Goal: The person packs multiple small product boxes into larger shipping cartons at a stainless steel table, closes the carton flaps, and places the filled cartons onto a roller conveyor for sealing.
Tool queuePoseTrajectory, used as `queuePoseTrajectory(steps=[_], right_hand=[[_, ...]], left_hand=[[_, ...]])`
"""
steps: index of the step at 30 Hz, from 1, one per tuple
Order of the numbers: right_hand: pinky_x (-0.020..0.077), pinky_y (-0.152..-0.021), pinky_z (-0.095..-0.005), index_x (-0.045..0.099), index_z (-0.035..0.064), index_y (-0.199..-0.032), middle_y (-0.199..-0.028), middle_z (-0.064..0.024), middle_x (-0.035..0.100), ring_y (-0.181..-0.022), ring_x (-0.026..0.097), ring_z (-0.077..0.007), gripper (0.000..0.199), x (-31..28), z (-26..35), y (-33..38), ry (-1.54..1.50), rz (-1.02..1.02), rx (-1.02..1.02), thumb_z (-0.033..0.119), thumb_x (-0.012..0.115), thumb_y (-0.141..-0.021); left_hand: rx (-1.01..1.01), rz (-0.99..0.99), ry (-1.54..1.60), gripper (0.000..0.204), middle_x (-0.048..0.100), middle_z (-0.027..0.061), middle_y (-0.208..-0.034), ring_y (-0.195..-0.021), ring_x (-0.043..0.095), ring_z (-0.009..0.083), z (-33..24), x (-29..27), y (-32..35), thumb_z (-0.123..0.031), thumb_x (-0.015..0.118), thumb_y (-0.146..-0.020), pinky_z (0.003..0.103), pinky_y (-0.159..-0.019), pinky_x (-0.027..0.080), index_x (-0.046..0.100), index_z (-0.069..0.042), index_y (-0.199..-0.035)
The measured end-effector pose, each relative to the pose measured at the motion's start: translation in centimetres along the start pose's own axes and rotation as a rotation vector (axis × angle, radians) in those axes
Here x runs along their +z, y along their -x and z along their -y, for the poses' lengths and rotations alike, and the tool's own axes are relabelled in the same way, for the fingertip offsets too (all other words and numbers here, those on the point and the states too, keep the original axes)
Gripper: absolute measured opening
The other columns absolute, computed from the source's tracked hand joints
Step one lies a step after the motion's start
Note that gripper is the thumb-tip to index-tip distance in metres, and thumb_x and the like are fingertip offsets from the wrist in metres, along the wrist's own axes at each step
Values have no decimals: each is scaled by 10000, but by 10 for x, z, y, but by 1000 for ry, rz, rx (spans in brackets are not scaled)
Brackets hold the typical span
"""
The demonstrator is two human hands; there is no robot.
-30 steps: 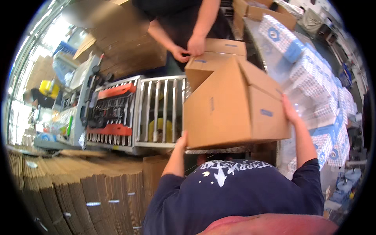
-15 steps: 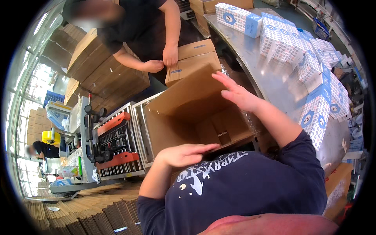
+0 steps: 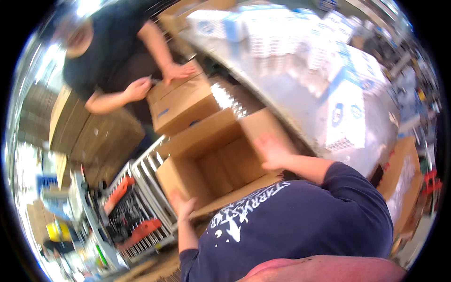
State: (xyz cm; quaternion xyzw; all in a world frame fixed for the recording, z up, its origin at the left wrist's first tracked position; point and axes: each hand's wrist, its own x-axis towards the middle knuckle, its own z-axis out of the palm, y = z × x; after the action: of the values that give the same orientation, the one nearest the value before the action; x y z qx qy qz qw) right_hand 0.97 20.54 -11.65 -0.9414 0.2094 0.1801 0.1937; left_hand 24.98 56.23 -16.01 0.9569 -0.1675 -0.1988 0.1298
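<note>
An open cardboard carton [image 3: 225, 164] stands in front of me on the rollers, its inside bare as far as I can see. Against its left side lies my left hand [image 3: 182, 205], thumb apart and fingers slightly blurred. My right hand [image 3: 274, 151] rests on the raised right flap with its fingers spread. Neither hand is closed around anything. Just beyond, a co-worker's hand [image 3: 178, 72] presses on top of a second carton [image 3: 185, 103], while the other hand [image 3: 138, 89] pinches something small at its edge.
White-and-blue patterned boxes [image 3: 347, 113] crowd the metal table [image 3: 286, 101] on the right. A machine with orange-red guards [image 3: 141, 233] adjoins the roller conveyor [image 3: 157, 174] at the left. Brown cartons [image 3: 94, 141] are stacked beside the co-worker.
My view has turned. Both hands have come down onto the carton's sides, and its flaps now stand out differently. The co-worker's hands have moved apart on the second carton.
</note>
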Motion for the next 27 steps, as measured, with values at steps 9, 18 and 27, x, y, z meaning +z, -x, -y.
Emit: queuePoseTrajectory(steps=[9,18,27], right_hand=[[452,-859,-414,496,124,-1270,-1137,-128,604,-968,594,-325,526,-186,-50,100,-404,-17,-220,328,601,-797],[406,-961,-391,245,156,-1433,-1395,-220,314,-1160,473,-352,945,-129,-238,153,-544,-581,179,330,776,-670],[331,-982,-522,333,213,-1401,-1420,-163,322,-1262,355,-361,986,-226,-383,107,423,-534,393,392,807,-555]], left_hand=[[120,407,109,1092,281,370,-1352,-1304,290,399,-72,47,-16,-539,635,-746,350,-1084,238,65,171,-1350],[580,1078,-1107,694,609,174,-1127,-873,632,300,-259,-10,-25,-600,548,-795,388,-777,492,536,-64,-1234],[808,1161,769,974,156,161,-1491,-1316,306,312,-484,67,39,-89,603,-808,409,-957,411,-149,-109,-1428]])
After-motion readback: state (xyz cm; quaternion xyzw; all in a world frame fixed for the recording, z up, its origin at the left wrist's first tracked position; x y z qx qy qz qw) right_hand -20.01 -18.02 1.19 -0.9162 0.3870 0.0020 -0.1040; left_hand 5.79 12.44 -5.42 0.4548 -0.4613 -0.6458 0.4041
